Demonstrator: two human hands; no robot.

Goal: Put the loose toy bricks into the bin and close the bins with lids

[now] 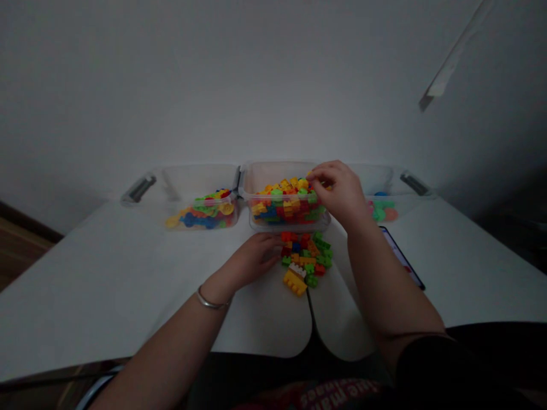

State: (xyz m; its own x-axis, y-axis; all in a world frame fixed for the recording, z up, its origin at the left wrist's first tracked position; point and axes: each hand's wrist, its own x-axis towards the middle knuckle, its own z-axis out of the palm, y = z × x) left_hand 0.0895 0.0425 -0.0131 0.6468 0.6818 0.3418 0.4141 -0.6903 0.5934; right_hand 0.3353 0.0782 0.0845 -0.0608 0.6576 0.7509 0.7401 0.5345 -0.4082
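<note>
A loose pile of toy building bricks (306, 259) in red, orange, green, yellow and blue lies on the white table. At its left edge rests my left hand (258, 256), open, fingers stretched toward the red bricks and thumb apart. A larger yellow brick (294, 283) lies at the near side of the pile. Behind it stands a clear plastic bin (273, 171) heaped with similar bricks. Over this bin's right side my right hand (335, 185) is pinched, with a bit of yellow brick (309, 174) showing at the fingertips.
To the left a second clear bin (188, 176) holds colourful plastic pieces. A third clear bin (376, 176) with green and pink pieces is partly hidden behind my right hand. A phone (401, 257) lies beside my right forearm. The white table (171, 296) meets a pale wall.
</note>
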